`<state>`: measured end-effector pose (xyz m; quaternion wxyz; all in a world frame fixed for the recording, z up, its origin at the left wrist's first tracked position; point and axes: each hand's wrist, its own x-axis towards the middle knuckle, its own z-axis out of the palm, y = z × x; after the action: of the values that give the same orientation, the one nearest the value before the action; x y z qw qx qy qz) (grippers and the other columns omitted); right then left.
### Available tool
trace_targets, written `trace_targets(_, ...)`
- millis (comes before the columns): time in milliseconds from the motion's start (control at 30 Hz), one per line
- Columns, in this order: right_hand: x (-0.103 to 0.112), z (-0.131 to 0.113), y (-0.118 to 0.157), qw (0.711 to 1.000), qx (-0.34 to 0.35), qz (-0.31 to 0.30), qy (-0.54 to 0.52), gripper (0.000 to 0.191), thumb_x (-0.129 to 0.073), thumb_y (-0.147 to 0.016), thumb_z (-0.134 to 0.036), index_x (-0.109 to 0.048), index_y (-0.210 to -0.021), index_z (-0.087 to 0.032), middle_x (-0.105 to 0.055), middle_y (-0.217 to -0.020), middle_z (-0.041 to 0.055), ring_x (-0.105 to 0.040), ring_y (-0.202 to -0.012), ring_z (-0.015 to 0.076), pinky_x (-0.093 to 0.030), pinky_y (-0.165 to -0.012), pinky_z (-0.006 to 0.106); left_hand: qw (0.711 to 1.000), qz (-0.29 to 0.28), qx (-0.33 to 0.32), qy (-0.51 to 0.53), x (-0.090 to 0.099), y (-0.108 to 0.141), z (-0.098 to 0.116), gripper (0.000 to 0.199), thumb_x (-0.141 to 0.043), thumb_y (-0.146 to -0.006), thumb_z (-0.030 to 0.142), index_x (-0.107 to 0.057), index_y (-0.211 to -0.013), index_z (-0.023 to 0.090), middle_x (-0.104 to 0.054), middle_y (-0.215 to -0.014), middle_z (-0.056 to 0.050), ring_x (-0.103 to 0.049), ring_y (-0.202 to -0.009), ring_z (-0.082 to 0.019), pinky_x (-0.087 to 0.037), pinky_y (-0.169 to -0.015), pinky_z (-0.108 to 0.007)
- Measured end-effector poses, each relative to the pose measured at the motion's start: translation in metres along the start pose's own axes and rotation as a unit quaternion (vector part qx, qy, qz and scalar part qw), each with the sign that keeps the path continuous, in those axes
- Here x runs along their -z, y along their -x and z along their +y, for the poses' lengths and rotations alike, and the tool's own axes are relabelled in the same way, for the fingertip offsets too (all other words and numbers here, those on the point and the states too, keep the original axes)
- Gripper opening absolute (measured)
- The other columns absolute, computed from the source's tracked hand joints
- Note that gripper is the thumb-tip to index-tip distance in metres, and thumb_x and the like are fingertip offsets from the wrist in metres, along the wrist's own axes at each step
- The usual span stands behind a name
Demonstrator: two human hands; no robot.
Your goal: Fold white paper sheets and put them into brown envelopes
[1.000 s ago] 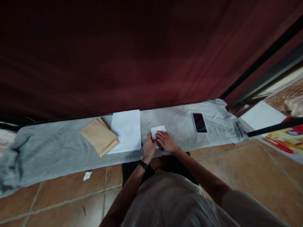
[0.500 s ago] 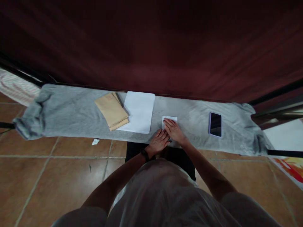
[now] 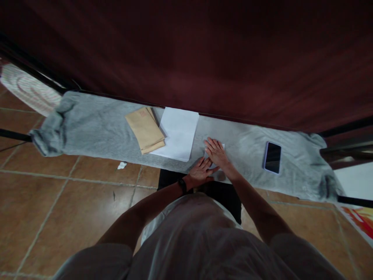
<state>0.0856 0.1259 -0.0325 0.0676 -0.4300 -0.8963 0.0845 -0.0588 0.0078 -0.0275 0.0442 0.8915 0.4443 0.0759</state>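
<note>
Lying flat, fingers (image 3: 212, 145) slightly spread, the right hand (image 3: 218, 155) mostly hides a small paper (image 3: 223, 146) beside the likewise spread left hand (image 3: 200, 172); envelopes (image 3: 145, 129) and phone (image 3: 272, 157) lie apart.

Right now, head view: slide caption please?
Right hand spread over a small white paper, left hand close by, brown envelopes to the left, phone to the right.

Small paper (image 3: 223, 146) white; envelopes (image 3: 145, 129) tan; cloth (image 3: 97, 124) grey.

No legible text; just a faint reddish mark (image 3: 143, 112), perhaps print, on a tan envelope (image 3: 146, 130)
</note>
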Motion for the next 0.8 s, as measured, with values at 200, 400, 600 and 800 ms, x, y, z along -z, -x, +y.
trace_targets(200,0.0,0.002,-0.006,1.0,-0.007,0.009,-0.003,0.054,-0.029,-0.107,-0.038,-0.038,-0.156,-0.017,-0.027,-0.166,0.0097,-0.026,-0.152,0.0303,-0.023,-0.123,0.054,1.0,0.003,-0.004,-0.01,0.0,0.0,0.0,0.069,-0.048,-0.097,0.059,-0.033,-0.157,0.03,-0.044,-0.157,-0.014,-0.039,-0.146,-0.03,-0.021,-0.121,-0.049)
trace_targets(400,0.009,-0.003,0.022,1.0,0.016,0.016,-0.009,0.053,-0.025,-0.107,-0.036,-0.04,-0.154,-0.017,-0.032,-0.164,0.0088,-0.028,-0.152,0.0261,-0.022,-0.124,0.049,1.0,0.003,-0.007,0.002,-0.005,0.0,0.0,0.062,-0.054,-0.095,0.059,-0.046,-0.149,0.03,-0.047,-0.154,-0.012,-0.039,-0.145,-0.03,-0.02,-0.122,-0.053)
trace_targets(600,0.003,-0.006,0.049,1.0,0.0,-0.003,-0.012,0.05,-0.028,-0.107,-0.034,-0.045,-0.152,-0.021,-0.036,-0.162,0.0056,-0.03,-0.151,0.0253,-0.021,-0.124,0.05,1.0,0.019,-0.012,-0.004,-0.014,0.002,-0.001,0.053,-0.057,-0.093,0.058,-0.06,-0.135,0.025,-0.054,-0.147,-0.015,-0.044,-0.141,-0.032,-0.02,-0.122,-0.058)
trace_targets(800,0.003,-0.005,0.037,1.0,-0.017,0.001,-0.009,0.05,-0.026,-0.107,-0.033,-0.044,-0.152,-0.022,-0.034,-0.163,0.0062,-0.031,-0.151,0.0259,-0.023,-0.123,0.051,0.999,0.01,-0.022,-0.025,-0.018,0.002,-0.001,0.055,-0.06,-0.092,0.056,-0.057,-0.139,0.027,-0.051,-0.151,-0.015,-0.042,-0.143,-0.033,-0.02,-0.121,-0.057)
